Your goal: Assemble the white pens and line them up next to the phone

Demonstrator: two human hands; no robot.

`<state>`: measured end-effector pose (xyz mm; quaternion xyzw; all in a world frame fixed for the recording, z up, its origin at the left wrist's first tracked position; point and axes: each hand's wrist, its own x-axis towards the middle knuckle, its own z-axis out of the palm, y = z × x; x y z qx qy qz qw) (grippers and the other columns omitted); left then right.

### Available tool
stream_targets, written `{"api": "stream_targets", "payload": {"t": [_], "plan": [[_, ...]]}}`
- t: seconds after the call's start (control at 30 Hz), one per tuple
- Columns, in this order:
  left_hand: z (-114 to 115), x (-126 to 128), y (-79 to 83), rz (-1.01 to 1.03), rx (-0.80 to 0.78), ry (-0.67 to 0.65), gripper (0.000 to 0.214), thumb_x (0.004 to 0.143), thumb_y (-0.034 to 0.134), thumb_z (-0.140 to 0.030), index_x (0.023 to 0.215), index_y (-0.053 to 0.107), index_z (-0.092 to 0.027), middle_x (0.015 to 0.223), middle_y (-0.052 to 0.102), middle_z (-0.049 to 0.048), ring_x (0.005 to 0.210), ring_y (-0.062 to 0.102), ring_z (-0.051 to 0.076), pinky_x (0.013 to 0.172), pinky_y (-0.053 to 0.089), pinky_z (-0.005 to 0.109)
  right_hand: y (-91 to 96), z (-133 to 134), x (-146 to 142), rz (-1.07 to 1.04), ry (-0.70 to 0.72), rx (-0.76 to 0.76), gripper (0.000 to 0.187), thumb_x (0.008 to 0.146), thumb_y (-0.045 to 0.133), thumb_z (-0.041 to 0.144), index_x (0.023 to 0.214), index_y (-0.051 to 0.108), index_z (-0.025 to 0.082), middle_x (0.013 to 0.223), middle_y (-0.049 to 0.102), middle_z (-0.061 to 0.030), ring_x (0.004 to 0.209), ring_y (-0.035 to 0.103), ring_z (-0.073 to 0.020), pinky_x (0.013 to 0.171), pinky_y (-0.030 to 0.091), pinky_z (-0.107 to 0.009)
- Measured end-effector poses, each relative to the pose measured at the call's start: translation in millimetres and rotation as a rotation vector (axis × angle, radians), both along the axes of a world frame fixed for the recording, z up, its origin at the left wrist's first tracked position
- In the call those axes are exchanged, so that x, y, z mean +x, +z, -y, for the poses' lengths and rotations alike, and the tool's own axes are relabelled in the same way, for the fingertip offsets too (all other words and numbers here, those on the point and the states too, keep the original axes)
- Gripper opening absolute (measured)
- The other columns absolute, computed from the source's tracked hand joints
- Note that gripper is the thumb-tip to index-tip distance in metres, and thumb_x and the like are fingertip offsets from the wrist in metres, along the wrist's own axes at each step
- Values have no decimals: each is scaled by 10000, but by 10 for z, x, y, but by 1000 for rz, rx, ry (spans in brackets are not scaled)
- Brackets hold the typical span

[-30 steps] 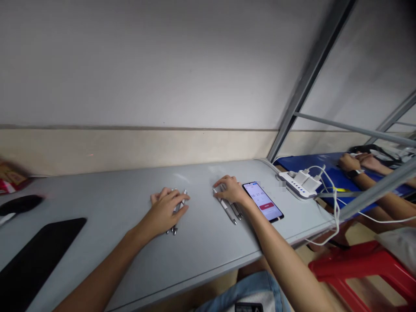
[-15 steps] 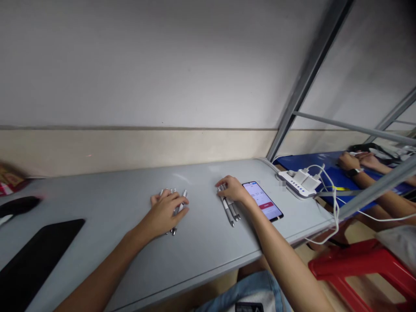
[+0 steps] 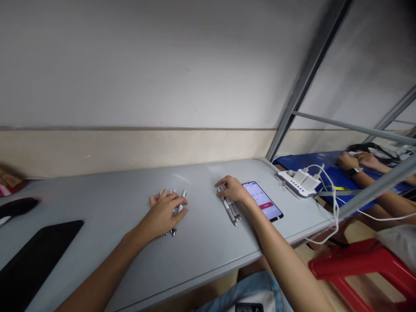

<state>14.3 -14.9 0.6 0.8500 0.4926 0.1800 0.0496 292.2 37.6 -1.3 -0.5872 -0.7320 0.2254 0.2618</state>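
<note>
Two groups of silver pens lie on the grey table (image 3: 201, 247). My left hand (image 3: 165, 211) rests flat over the left group of pens (image 3: 178, 209), fingers stretched along them, with the pen tips poking out near my wrist. My right hand (image 3: 231, 189) lies over the top ends of the right group of pens (image 3: 231, 213), fingers curved down on them. Neither group is lifted off the table. A smartphone (image 3: 264, 201) with a lit screen and a red button lies just right of my right hand.
A black mat (image 3: 39, 255) covers the table's near left, with a dark object (image 3: 17, 207) behind it. A white power strip (image 3: 299, 183) with chargers and cables sits at the right end. Another person's arms (image 3: 360, 167) rest on a blue table. A red stool (image 3: 360, 264) stands lower right.
My right hand has drawn its pens closer together and slightly straighter. My left hand has spread a little over its pens. Both stay in place.
</note>
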Motion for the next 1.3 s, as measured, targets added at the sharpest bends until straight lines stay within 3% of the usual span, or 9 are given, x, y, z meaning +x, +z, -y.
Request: {"api": "stream_targets", "payload": {"t": [0.13,0.37,0.47,0.63,0.7,0.83,0.93,1.07,1.3], "plan": [[-1,3,-20,-6,13,10,170,844,517,-333,921,660,-282,809,638,22,931,498,241,794,257,387,27,-8,4,-76,-55,67,279,689,696,286,957,718,208,1028,604,-61,954,549,-200,864,423,-314],[60,114,51,132,8,37,193,820,516,-268,950,659,-269,854,666,14,928,528,225,841,315,395,109,29,-35,-252,-177,284,173,763,627,291,889,687,190,962,623,-50,870,560,-173,825,430,-314],[72,140,132,245,-36,28,209,848,500,-297,974,663,-263,893,673,10,913,553,208,852,371,377,165,114,-125,-315,-30,306,181,795,611,287,939,681,204,1003,629,-53,929,565,-173,770,446,-285],[72,140,189,446,-157,-89,220,876,510,-333,1021,660,-265,991,673,11,967,575,187,889,429,338,225,306,-371,-356,358,182,411,802,653,366,1201,610,278,1159,620,-51,962,580,-162,724,460,-252],[81,148,187,470,-203,-124,222,888,504,-346,1031,654,-268,1018,671,11,973,578,183,889,436,331,205,342,-451,-389,433,111,462,809,647,394,1249,575,275,1065,659,-38,872,600,-147,708,458,-247],[95,166,160,500,-213,-116,251,900,486,-368,1091,609,-263,1031,659,17,942,586,170,843,456,310,145,311,-499,-433,401,70,283,839,597,442,961,685,203,720,624,7,634,527,-109,598,396,-222],[84,155,134,487,-182,-66,292,889,499,-368,1150,551,-247,922,654,7,810,589,142,737,464,275,140,259,-462,-486,271,53,309,809,616,476,800,674,172,574,513,32,526,417,-93,502,308,-215],[51,121,112,358,-137,-57,275,883,509,-384,1105,583,-239,873,656,-3,745,583,142,683,445,267,174,233,-403,-557,137,19,356,805,601,511,736,630,163,517,445,45,477,352,-86,464,257,-221],[-24,75,62,252,92,-49,265,960,370,-340,997,590,-197,931,636,43,872,562,186,801,420,326,165,251,-356,-437,290,-166,519,873,473,569,615,603,139,509,473,26,468,352,-72,481,266,-223]]}}
